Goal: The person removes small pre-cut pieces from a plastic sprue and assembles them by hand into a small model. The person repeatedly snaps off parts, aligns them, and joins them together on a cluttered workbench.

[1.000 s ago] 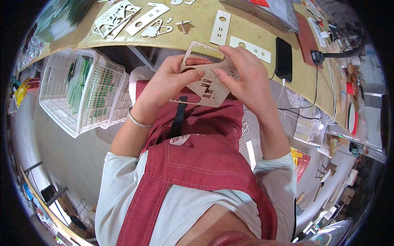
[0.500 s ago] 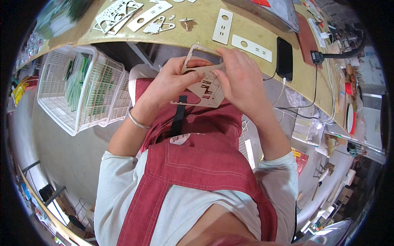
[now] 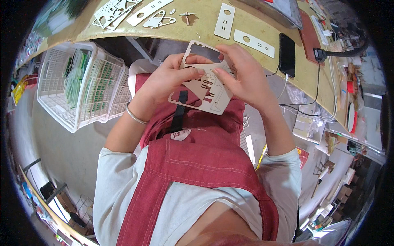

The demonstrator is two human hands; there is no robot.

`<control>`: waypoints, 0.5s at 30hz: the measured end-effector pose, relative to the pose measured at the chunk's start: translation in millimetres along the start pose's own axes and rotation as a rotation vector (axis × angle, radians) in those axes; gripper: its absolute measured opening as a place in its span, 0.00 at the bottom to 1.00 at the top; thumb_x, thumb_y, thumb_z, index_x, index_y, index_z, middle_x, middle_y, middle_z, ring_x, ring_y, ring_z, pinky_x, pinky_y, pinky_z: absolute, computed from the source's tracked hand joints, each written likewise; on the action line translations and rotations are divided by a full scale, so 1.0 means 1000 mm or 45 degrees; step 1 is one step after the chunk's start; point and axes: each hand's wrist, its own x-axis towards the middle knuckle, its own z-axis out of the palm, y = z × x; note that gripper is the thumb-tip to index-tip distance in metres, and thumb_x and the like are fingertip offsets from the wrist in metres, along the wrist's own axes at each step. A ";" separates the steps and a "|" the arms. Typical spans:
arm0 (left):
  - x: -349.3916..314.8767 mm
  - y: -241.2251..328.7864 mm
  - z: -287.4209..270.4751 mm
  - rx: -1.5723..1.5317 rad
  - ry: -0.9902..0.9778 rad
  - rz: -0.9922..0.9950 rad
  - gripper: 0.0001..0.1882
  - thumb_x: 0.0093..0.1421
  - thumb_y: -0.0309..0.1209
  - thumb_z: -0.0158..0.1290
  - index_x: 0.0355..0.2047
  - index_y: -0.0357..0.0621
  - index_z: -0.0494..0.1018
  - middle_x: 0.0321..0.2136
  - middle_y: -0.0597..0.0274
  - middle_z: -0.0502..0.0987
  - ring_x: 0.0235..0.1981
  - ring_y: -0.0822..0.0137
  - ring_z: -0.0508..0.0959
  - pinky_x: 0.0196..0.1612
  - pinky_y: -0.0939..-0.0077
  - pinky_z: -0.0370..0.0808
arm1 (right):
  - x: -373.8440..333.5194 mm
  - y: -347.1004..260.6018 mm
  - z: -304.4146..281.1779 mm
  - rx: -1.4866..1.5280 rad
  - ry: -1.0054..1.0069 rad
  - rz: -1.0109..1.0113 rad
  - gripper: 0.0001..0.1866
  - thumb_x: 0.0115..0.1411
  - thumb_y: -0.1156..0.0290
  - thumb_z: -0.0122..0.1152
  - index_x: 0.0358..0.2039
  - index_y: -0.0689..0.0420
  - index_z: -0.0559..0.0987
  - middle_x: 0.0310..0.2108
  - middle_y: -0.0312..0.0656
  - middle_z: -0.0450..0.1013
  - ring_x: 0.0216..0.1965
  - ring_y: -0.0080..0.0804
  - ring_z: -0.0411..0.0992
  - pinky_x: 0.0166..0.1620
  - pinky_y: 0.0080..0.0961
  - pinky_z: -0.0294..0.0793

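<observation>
Above my lap I hold a thin, light wooden cut-out sheet (image 3: 212, 107) with slots, openings and outlined shapes. My left hand (image 3: 174, 78) grips its left side, the thumb lying on the face and the fingers behind, partly seen through the large opening. At the upper right of the sheet, my right hand (image 3: 246, 76) is closed on it, with the thumb pressed near small cut shapes at the middle. Some of the right fingertips are hidden behind the hand.
On the table ahead lie two pale slotted strips (image 3: 224, 21), a black phone (image 3: 287, 55) with a cable, and several cut-out sheets (image 3: 115, 12). Small loose pieces (image 3: 156, 19) are beside them. White plastic baskets (image 3: 84, 88) with green-and-white packets stand at my left.
The sheet has tilted slightly, its lower right corner coming down toward me. My right hand has shifted a little along with it. Both hands keep their hold.
</observation>
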 end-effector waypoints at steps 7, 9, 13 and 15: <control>-0.003 0.002 0.002 0.069 -0.085 -0.010 0.17 0.67 0.23 0.57 0.55 0.32 0.78 0.41 0.62 0.84 0.39 0.74 0.84 0.47 0.75 0.82 | -0.002 -0.011 -0.005 0.047 -0.092 0.121 0.26 0.59 0.68 0.69 0.57 0.59 0.75 0.40 0.45 0.74 0.34 0.38 0.74 0.38 0.33 0.74; -0.005 0.001 0.004 0.078 -0.091 -0.002 0.17 0.67 0.24 0.56 0.55 0.32 0.78 0.42 0.62 0.84 0.39 0.74 0.84 0.46 0.77 0.82 | -0.003 -0.013 -0.004 0.028 -0.106 0.123 0.26 0.59 0.69 0.68 0.58 0.60 0.75 0.40 0.44 0.74 0.34 0.37 0.74 0.38 0.32 0.75; -0.005 0.001 0.006 0.092 -0.112 0.014 0.16 0.67 0.24 0.54 0.54 0.32 0.78 0.42 0.60 0.85 0.40 0.74 0.84 0.46 0.78 0.81 | -0.002 -0.007 -0.013 0.285 -0.224 0.231 0.25 0.60 0.67 0.66 0.57 0.62 0.75 0.43 0.48 0.76 0.42 0.46 0.77 0.44 0.38 0.77; -0.004 0.003 0.005 0.094 -0.118 0.006 0.16 0.68 0.24 0.55 0.54 0.32 0.78 0.42 0.60 0.85 0.40 0.74 0.84 0.46 0.78 0.81 | -0.001 0.000 -0.016 0.434 -0.269 0.267 0.25 0.59 0.65 0.65 0.56 0.63 0.75 0.44 0.51 0.77 0.45 0.51 0.78 0.47 0.42 0.78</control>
